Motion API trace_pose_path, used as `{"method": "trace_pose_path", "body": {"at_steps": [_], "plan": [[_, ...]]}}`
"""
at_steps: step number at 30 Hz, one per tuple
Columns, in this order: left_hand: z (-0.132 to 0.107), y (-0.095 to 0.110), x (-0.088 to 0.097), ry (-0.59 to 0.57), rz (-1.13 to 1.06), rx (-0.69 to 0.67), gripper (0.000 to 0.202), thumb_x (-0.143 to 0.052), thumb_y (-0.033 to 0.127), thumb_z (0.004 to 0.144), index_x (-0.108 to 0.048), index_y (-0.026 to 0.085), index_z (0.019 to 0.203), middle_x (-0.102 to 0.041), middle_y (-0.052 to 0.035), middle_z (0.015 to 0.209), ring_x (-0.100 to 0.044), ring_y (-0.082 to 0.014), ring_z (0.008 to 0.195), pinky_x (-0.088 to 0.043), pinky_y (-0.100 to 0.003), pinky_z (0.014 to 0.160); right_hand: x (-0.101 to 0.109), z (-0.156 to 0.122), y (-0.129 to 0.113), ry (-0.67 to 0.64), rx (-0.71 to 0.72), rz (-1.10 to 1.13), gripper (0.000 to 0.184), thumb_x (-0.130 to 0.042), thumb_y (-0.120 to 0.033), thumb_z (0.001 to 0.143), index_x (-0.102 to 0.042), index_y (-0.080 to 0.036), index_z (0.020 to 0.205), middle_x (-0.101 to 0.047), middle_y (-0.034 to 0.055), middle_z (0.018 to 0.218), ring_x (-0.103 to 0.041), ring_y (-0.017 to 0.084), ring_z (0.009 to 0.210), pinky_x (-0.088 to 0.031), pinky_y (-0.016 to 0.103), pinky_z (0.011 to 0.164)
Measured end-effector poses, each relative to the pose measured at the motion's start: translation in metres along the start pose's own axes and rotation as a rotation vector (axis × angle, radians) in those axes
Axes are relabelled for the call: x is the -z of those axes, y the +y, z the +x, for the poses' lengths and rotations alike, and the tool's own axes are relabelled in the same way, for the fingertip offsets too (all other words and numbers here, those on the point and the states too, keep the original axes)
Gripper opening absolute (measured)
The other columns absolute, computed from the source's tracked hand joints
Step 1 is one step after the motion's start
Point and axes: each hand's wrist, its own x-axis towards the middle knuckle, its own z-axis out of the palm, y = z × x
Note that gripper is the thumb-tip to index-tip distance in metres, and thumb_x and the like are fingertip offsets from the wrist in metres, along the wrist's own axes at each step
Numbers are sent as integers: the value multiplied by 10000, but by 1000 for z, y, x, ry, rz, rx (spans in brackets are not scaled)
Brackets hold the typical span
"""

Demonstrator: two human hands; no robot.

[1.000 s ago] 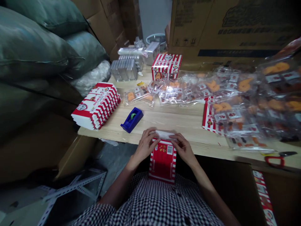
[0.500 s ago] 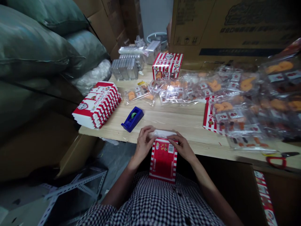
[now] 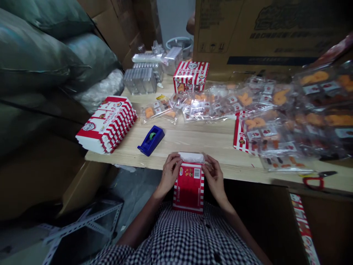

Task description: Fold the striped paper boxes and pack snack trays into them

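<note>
A red-and-white striped carton [image 3: 189,186] stands upright against my checked shirt, just below the table's front edge. My left hand [image 3: 170,173] grips its upper left side with curled fingers. My right hand [image 3: 213,176] grips its upper right side the same way. A white flap or packet [image 3: 191,157] shows at the carton's open top, between my fingertips.
On the wooden table [image 3: 198,141] lie a blue tape dispenser [image 3: 150,140], a stack of flat striped cartons [image 3: 107,123], an assembled striped box [image 3: 191,76], many clear packets of orange toys [image 3: 278,110], clear trays [image 3: 140,79] and red scissors [image 3: 317,178]. Big cardboard boxes [image 3: 261,33] stand behind.
Both hands slid from the top flap down to the carton's upper sides. The white top is now uncovered. The view shifted slightly.
</note>
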Motion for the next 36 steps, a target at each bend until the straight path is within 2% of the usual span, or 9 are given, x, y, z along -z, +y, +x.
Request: {"method": "trace_pose_path", "body": {"at_steps": [6, 9, 13, 19, 22, 26, 28, 32, 36], "plan": [[-7, -2, -12, 104, -108, 58, 220, -550, 276, 981, -679, 221, 1151, -679, -92, 1213, -638, -216, 1148, -510, -372, 984, 7, 8, 7, -20, 75, -97, 262, -667, -377, 904, -702, -254, 1133, -594, 93, 1302, -591, 242, 1216, -508, 387, 996], [-6, -1, -11, 73, -78, 24, 203, -548, 274, 980, -706, 216, 1092, -689, -93, 1193, -628, -227, 1164, -491, -404, 1023, 12, 19, 4, -89, 89, -126, 195, -688, -382, 887, -735, -241, 1015, -604, 88, 1208, -603, 241, 1162, -520, 353, 930], [-1, 5, -2, -43, 47, -78, 283, -529, 263, 990, -660, 232, 1239, -661, -105, 1219, -583, -235, 1206, -459, -448, 1063, 14, 26, 0, -163, 99, -162, 162, -680, -389, 893, -718, -234, 919, -625, 71, 1074, -624, 228, 1020, -506, 345, 878], [12, 8, 10, -183, 57, -127, 176, -555, 283, 975, -715, 215, 943, -692, -81, 984, -595, -245, 1063, -478, -442, 992, 9, 30, -8, -191, 99, -211, 282, -639, -410, 917, -610, -223, 707, -576, 29, 844, -570, 199, 818, -463, 315, 762], [11, 2, 7, -138, 32, -95, 172, -540, 275, 984, -696, 211, 949, -692, -77, 985, -607, -231, 1054, -494, -420, 970, 7, 31, -8, -179, 87, -220, 291, -649, -421, 904, -607, -220, 698, -592, 35, 856, -572, 201, 814, -460, 311, 744], [-2, -8, -9, 114, -137, 70, 319, -618, 318, 944, -563, 225, 1244, -519, -137, 1426, -647, -195, 1074, -565, -373, 905, 6, 33, -5, -152, 80, -225, 276, -669, -426, 883, -639, -216, 707, -627, 52, 921, -588, 211, 846, -469, 321, 766], [-9, -11, -17, 219, -301, 177, 397, -695, 332, 887, -540, 223, 1236, -451, -146, 1509, -678, -181, 1055, -578, -368, 918, 7, 34, -4, -143, 79, -227, 280, -683, -430, 868, -642, -214, 696, -629, 55, 922, -589, 210, 841, -472, 322, 759], [-15, -9, -21, 170, -416, 264, 278, -656, 335, 913, -629, 181, 1143, -623, -132, 1339, -675, -214, 1127, -544, -401, 1010, 9, 34, -1, -124, 77, -233, 275, -688, -437, 862, -644, -214, 708, -613, 43, 847, -580, 202, 783, -476, 316, 711], [-12, -2, -10, 95, -316, 209, 241, -621, 326, 938, -703, 197, 1124, -600, -117, 1317, -646, -215, 1146, -565, -355, 948, 9, 31, 0, -113, 92, -255, 230, -662, -411, 890, -653, -218, 765, -601, 37, 822, -580, 199, 758, -481, 313, 679]]}}
